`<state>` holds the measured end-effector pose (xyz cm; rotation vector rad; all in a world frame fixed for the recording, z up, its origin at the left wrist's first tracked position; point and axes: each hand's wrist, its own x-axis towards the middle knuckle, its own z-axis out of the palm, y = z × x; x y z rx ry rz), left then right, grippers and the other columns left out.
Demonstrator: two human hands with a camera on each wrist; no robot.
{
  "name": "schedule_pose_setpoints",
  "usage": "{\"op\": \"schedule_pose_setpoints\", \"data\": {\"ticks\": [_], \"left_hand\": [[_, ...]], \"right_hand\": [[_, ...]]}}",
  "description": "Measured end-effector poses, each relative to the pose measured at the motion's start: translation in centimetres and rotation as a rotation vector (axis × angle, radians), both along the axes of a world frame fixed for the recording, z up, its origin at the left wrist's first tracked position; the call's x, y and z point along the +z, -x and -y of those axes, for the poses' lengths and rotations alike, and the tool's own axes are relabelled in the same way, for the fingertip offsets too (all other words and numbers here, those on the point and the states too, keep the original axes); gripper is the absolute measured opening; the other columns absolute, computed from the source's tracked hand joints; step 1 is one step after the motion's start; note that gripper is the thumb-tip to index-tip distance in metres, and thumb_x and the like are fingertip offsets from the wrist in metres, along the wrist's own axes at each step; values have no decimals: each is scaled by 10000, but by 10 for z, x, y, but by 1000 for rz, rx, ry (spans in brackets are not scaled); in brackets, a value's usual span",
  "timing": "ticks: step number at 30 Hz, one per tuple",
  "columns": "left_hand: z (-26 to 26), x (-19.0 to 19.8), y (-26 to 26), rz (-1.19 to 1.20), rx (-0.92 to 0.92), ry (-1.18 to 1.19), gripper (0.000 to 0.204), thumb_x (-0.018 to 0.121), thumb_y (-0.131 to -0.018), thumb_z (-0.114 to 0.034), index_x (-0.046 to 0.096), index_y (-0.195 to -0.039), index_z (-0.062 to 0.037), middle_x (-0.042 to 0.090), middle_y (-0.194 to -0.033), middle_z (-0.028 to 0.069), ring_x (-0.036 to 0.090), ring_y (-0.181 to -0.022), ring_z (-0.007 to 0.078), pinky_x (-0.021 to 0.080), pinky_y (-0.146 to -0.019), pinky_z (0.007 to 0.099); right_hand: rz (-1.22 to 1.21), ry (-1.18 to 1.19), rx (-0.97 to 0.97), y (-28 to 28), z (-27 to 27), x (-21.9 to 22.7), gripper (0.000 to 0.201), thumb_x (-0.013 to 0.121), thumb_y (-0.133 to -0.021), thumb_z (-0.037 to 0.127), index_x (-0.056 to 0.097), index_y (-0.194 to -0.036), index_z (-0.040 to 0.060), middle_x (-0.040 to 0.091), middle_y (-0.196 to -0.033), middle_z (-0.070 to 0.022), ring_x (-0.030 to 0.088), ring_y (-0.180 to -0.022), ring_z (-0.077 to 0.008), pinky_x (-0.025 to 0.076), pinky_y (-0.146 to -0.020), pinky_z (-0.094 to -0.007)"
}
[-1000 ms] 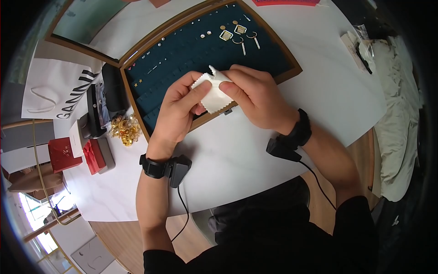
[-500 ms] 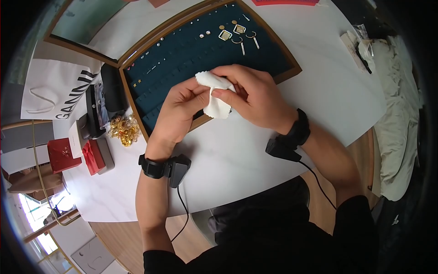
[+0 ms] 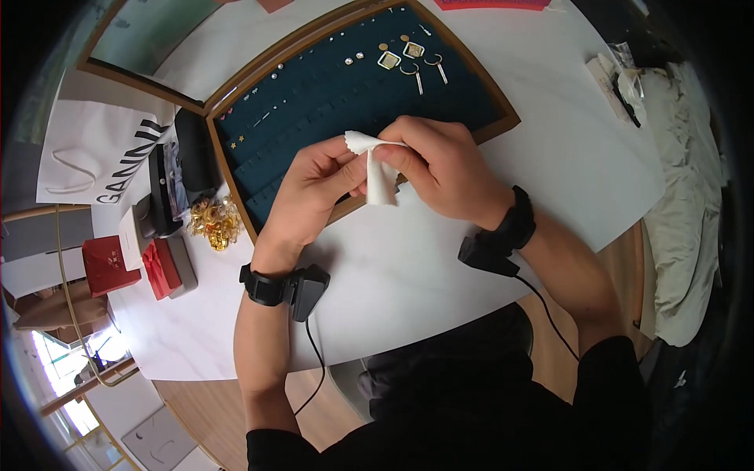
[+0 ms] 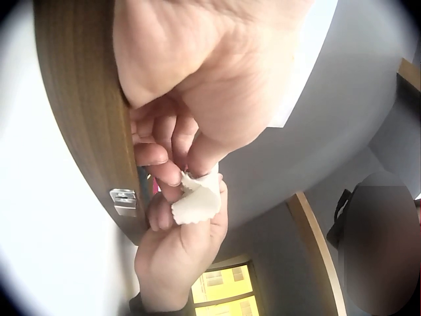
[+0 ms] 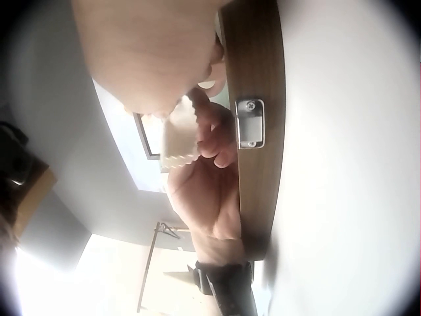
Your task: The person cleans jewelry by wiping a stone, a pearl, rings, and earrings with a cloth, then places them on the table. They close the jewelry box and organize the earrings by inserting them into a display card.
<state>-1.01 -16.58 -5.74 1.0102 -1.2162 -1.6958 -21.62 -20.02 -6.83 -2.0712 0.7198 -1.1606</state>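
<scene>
A small white cloth point(image 3: 382, 187) with zigzag edges is held between both hands over the front edge of a wooden jewelry box point(image 3: 503, 116). My left hand point(image 3: 314, 182) pinches the cloth from the left with thumb and fingertips. From the other side, my right hand point(image 3: 441, 171) grips it, thumb on top and fingers curled underneath. One corner sticks up and a fold hangs down. In the left wrist view the cloth point(image 4: 200, 203) is bunched at the fingertips; anything inside its folds is hidden.
The box's dark teal lining carries square drop earrings point(image 3: 389, 60), hoops with bars point(image 3: 419, 80) and small studs. Its lid stands raised at the left. Left of it are a white paper bag point(image 3: 94, 153), gold-coloured wrapped pieces point(image 3: 214, 223) and red boxes point(image 3: 112, 264).
The cloth went from spread nearly flat between the thumbs to folded and gathered, with its lower part hanging narrower. Both hands stay in almost the same place, fingers shifting on it.
</scene>
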Motion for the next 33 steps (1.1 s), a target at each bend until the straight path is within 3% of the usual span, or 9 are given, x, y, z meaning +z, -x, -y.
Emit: {"op": "schedule_pose_setpoints", "data": {"ticks": [4,6,10,12,16,24,26,33], "left_hand": [[1,-3,-1,-39,-11,24,235,618,-1023,-135,660,-1197,18,701,-989,30,566,-796,65,458,-721,219],[1,-3,-1,-76,6,12,243,627,-1015,-122,658,-1211,18,708,-1010,37,578,-807,64,463,-727,215],[4,-9,-8,-167,59,-16,280,654,-986,-91,653,-1245,15,716,-1043,53,609,-832,71,476,-740,210],[5,-10,-11,-219,42,-30,293,661,-977,-82,651,-1253,16,719,-1059,62,620,-846,76,483,-746,211],[5,-11,-12,-252,68,-66,312,663,-969,-69,646,-1268,20,723,-1105,82,644,-885,94,506,-778,229],[3,-4,-4,-244,76,-74,331,644,-972,-42,598,-1293,26,726,-1121,105,684,-1000,150,531,-871,267],[5,-8,-5,-183,28,24,332,643,-972,-39,584,-1294,17,729,-1113,111,685,-1021,151,531,-885,273],[6,-7,-6,-194,-37,-4,339,657,-959,-30,584,-1287,16,728,-1115,121,695,-979,151,537,-892,268]], "right_hand": [[-13,62,-27,-3,0,-4,132,645,-979,170,642,-1001,40,682,-822,-114,684,-683,-298,549,-619,-355],[108,40,-89,-8,-3,-6,189,660,-968,181,634,-1102,49,696,-863,-116,699,-707,-296,563,-639,-363],[119,29,-79,-7,-2,-4,335,688,-944,184,610,-1257,93,689,-910,-104,695,-721,-284,566,-655,-355],[-27,69,-67,-4,-3,3,375,703,-928,178,634,-1295,139,669,-935,-84,680,-723,-270,565,-668,-343],[-138,130,-23,0,-2,1,365,721,-913,181,671,-1274,168,651,-926,-62,669,-724,-241,559,-669,-322],[22,52,-23,-4,-3,-6,216,743,-904,205,709,-1085,91,653,-856,-67,675,-686,-234,537,-607,-305],[30,38,-22,-5,-3,-6,190,738,-909,203,705,-1049,79,650,-836,-70,671,-681,-241,532,-599,-311],[-13,117,-42,-3,1,-3,157,695,-938,196,705,-966,41,643,-787,-83,638,-631,-266,507,-560,-342]]}}
